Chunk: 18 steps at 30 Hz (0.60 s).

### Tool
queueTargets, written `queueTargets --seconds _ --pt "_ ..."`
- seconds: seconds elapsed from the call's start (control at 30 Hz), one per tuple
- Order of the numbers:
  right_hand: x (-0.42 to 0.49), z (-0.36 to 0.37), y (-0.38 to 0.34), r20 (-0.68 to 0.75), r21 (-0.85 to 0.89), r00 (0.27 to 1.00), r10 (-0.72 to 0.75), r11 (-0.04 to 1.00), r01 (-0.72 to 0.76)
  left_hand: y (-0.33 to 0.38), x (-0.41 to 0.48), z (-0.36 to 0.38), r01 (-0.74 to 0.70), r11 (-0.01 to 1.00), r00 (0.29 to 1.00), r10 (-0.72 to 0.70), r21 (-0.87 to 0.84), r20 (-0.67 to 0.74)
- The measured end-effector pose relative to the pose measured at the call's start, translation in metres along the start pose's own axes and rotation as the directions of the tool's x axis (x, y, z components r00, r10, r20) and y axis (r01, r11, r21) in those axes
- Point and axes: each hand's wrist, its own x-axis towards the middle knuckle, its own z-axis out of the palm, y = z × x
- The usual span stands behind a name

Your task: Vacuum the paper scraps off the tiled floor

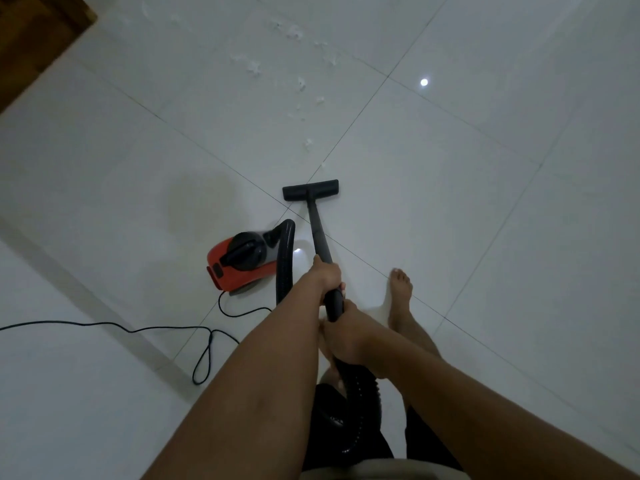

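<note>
Several white paper scraps [302, 84] lie scattered on the white tiled floor [450, 202], reaching from the far top middle down to just ahead of the black floor nozzle [310, 189]. The nozzle rests flat on the tiles at a grout crossing. A black wand [319, 235] runs from it back to me. My left hand [327, 273] grips the wand higher up. My right hand [346, 336] grips its lower end where the ribbed hose [356, 403] begins. The red and black vacuum body [239, 261] sits on the floor to the wand's left.
The black power cord [204, 355] loops across the floor at the left and runs off the left edge. A brown wooden piece of furniture [31, 39] fills the top left corner. A bare foot [400, 296] stands to the right of the wand.
</note>
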Motion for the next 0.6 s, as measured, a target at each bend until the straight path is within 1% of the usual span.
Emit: queueTargets --seconds 0.13,0.27,0.4,0.5,0.6 --pt "0.005 0.006 0.005 0.001 0.061 1.0 0.016 0.998 -0.016 -0.009 0.009 -0.001 0.005 1.0 1.0 -0.005 0.03 0.001" --pt "0.015 0.005 0.008 -0.001 0.022 1.0 -0.002 1.0 0.002 -0.011 0.022 0.001 0.017 1.0 1.0 -0.017 0.019 -0.005" --pt "0.028 0.002 0.011 -0.006 0.045 1.0 0.022 0.999 -0.022 -0.003 0.032 0.004 0.016 1.0 1.0 -0.017 -0.007 -0.013" --pt "0.037 -0.006 0.015 -0.022 0.09 1.0 0.0 0.996 0.002 0.004 0.04 0.007 0.013 1.0 0.999 -0.013 0.006 -0.038" --pt "0.042 -0.005 0.018 0.027 0.15 0.999 0.043 0.988 -0.047 0.004 0.046 0.01 0.02 0.999 0.999 -0.018 0.046 -0.046"
